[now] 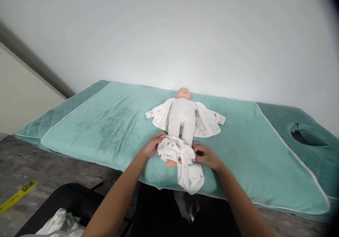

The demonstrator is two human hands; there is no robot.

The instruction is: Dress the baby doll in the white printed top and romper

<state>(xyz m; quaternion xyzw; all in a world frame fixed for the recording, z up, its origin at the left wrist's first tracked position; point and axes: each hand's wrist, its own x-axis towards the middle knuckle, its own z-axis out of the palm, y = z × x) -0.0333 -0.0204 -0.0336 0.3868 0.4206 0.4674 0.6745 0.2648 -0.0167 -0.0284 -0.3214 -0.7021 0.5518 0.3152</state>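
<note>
- Patterned baby trousers [189, 161], at the clock's centre, lie bunched around the doll's lower legs; one leg trails toward 5 o'clock, and a bare foot [171, 163] shows at 7.
- They should handle light, soft and limp, likely stretchy; the waistband's two sides look the surest hold.
- Left hand [155, 145], 9 o'clock: pinching the waistband edge.
- Right hand [206, 155], 3 o'clock: fingers bent, apparently pinching the opposite edge.
- Doll [182, 111], 12 o'clock, in an open printed jacket [212, 125].
- Teal massage-table cover [233, 152] beneath.
</note>
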